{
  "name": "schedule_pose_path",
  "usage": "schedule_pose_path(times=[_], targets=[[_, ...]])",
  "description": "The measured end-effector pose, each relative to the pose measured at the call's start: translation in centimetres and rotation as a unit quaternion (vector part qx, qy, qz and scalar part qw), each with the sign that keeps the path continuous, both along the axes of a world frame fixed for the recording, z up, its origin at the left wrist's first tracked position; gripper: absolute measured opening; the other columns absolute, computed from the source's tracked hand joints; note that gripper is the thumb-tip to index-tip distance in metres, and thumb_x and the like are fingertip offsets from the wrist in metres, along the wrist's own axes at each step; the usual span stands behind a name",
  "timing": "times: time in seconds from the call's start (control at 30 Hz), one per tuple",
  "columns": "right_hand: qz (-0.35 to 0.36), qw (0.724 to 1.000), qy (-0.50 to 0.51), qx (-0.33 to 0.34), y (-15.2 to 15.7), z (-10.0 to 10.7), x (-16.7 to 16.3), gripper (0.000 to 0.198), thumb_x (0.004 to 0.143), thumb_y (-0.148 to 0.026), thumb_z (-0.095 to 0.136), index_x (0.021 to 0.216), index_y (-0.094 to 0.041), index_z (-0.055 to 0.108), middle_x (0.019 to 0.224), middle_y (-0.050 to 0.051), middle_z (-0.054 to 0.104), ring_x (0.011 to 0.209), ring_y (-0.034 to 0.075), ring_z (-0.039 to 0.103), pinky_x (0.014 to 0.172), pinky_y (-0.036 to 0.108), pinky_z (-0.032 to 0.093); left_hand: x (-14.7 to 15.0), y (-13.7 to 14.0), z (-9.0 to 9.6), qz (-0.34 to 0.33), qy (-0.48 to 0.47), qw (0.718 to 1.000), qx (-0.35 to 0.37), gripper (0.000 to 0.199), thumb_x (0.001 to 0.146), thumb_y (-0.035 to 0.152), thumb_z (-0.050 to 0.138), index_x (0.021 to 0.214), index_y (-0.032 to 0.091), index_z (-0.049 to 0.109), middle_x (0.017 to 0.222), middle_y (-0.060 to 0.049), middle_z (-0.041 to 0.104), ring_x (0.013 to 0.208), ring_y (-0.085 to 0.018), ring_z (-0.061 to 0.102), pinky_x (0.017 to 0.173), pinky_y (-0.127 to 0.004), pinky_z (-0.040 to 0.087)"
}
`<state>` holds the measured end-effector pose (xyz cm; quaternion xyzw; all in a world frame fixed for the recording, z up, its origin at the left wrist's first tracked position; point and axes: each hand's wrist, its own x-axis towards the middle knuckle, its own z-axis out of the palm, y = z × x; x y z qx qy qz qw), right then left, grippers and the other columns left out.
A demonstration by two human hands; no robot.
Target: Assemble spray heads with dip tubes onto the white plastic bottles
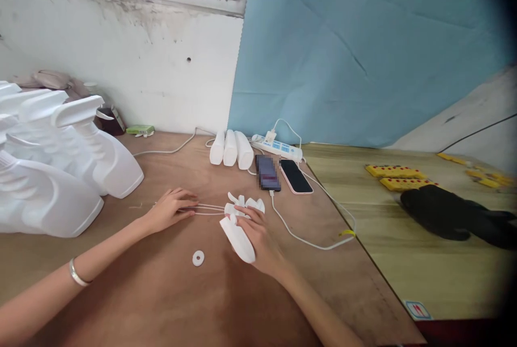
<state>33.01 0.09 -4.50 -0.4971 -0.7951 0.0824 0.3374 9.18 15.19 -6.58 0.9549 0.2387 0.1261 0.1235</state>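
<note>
My left hand [172,209] rests low over the brown table, its fingers closed around the ends of several thin white tubes [210,210]. The tubes run right to a small cluster of white trigger spray heads [254,205]. My right hand [262,242] is at that cluster, gripping a long white plastic spray head [239,240] on its near side. Its fingertips reach over the neighbouring heads, and the palm hides part of them. A flat white ring [198,258] lies on the table between the hands, touched by neither.
Large white bottles [117,166] crowd the left. Three white plastic pieces [230,147] stand at the back beside a power strip [278,147]. Two phones [297,177] and a charging cable [307,243] lie right. Yellow blocks [396,172] and a black item [440,212] occupy the neighbouring table.
</note>
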Motion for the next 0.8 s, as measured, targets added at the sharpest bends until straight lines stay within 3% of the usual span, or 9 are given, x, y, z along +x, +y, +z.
schedule_pose_path(times=[0.17, 0.37, 0.47, 0.63, 0.8], targets=[[0.005, 0.996, -0.078, 0.04, 3.1, -2.3, 0.5, 0.036, 0.069, -0.006, 0.047, 0.103, -0.017, 0.055, 0.1, 0.01, 0.064, 0.117, 0.024, 0.045, 0.099, 0.044, 0.029, 0.4, -0.5, -0.9, -0.008, 0.0, 1.0, 0.014, 0.03, 0.09, 0.032, 0.04, 0.108, 0.024, 0.062, 0.109, -0.008, 0.06, 0.098, -0.02, 0.053, 0.083, -0.034, 0.039], [-0.124, 0.99, -0.041, 0.053, 2.7, -3.5, 2.1, 0.015, 0.075, -0.019, 0.051, 0.09, -0.015, 0.054, 0.092, 0.015, 0.061, 0.092, 0.028, 0.055, 0.076, 0.041, 0.043, 1.7, -0.9, -1.3, -0.031, -0.009, 0.999, 0.026, 0.032, 0.09, 0.031, 0.039, 0.116, 0.022, 0.056, 0.112, -0.009, 0.058, 0.102, -0.02, 0.052, 0.087, -0.035, 0.039], [-0.187, 0.981, -0.018, 0.056, 2.4, -3.4, 2.4, 0.013, 0.082, -0.023, 0.048, 0.09, -0.014, 0.054, 0.086, 0.014, 0.061, 0.084, 0.025, 0.056, 0.072, 0.04, 0.045, 2.1, -0.9, -1.6, -0.032, -0.015, 0.999, 0.027, 0.035, 0.089, 0.032, 0.042, 0.12, 0.02, 0.053, 0.117, -0.01, 0.056, 0.105, -0.023, 0.051, 0.088, -0.037, 0.039], [-0.209, 0.976, 0.002, 0.066, 2.4, -3.2, 1.8, 0.012, 0.082, -0.025, 0.052, 0.088, -0.017, 0.058, 0.088, 0.01, 0.064, 0.099, 0.024, 0.054, 0.084, 0.04, 0.043, 2.0, -0.8, -1.9, -0.015, -0.019, 0.999, 0.029, 0.034, 0.091, 0.032, 0.038, 0.116, 0.02, 0.056, 0.119, -0.01, 0.056, 0.105, -0.023, 0.051, 0.087, -0.039, 0.04], [-0.192, 0.979, -0.038, 0.059, 2.5, -3.6, 0.8, 0.018, 0.08, -0.029, 0.054, 0.093, -0.017, 0.059, 0.114, 0.013, 0.058, 0.112, 0.027, 0.049, 0.094, 0.049, 0.036, 1.6, -0.7, -2.3, -0.029, -0.007, 0.999, 0.028, 0.039, 0.09, 0.032, 0.038, 0.125, 0.017, 0.048, 0.13, -0.012, 0.048, 0.119, -0.023, 0.044, 0.096, -0.04, 0.037]])
